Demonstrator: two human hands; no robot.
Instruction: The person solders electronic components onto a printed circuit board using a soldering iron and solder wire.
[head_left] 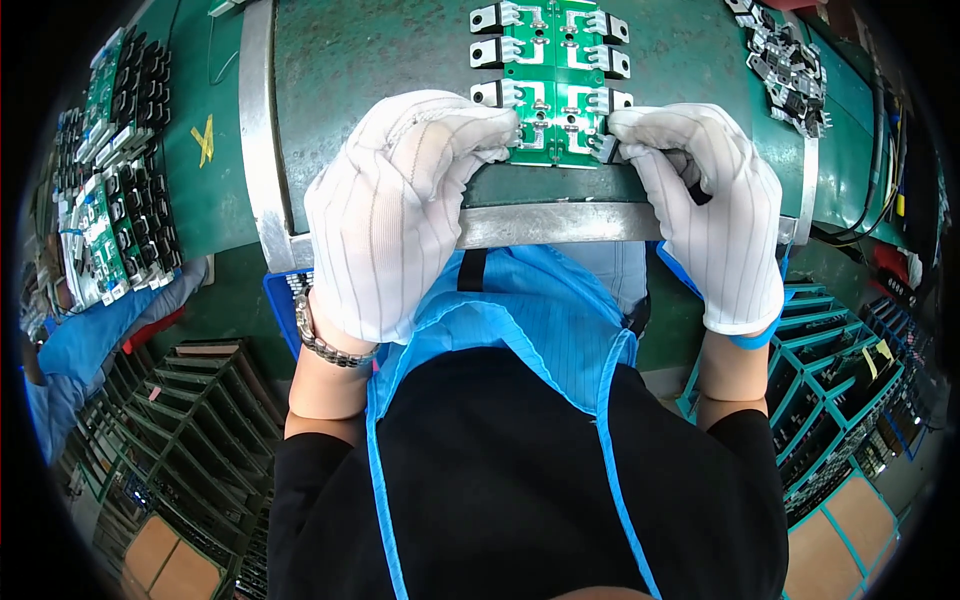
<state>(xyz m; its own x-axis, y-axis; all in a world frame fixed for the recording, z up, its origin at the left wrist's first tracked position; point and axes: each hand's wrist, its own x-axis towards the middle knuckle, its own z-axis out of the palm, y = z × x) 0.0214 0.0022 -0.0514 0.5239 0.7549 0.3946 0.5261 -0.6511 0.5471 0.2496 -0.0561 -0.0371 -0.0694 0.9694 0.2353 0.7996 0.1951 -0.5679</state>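
A green circuit board (555,80) lies on the worktable, with several black transistors (490,52) with metal tabs sticking out along its left and right edges. My left hand (400,200), in a white striped glove, is closed in a pinch at the board's lower left edge. What sits between those fingertips is hidden. At the lower right edge my right hand (705,190), gloved alike, pinches a black transistor (607,148) between thumb and fingers. Its other fingers curl toward the palm.
A metal rim (560,222) edges the green worktable (390,50). Loose transistors (790,80) are heaped at the far right. Assembled boards (110,220) stand stacked at the left. Slotted racks (190,420) flank me on both sides. Cables (872,160) hang at the right.
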